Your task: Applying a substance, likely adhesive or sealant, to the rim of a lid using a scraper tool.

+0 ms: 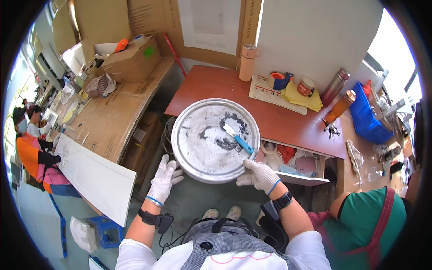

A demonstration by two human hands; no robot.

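Observation:
In front of me is a round metal bucket [198, 155] with a pale top smeared white and dark grey. A putty knife [243, 143] with a blue handle lies on that top, its blade covered in white paste. My left hand [164, 181], in a white knitted glove, is beside the bucket's lower left edge with its fingers apart and nothing in them. At the lower right, my gloved right hand [258, 175] has its thumb at the rim and its fingers along the side wall. What supports the bucket is hidden.
A reddish desk [204, 83] with an open drawer [306, 180] stands beyond. It bears a peach tumbler [247, 63] and yellow sheets [299, 96]. A cardboard-covered table [108, 110] and a white panel [96, 175] are left. A person in green [371, 225] is close on the right.

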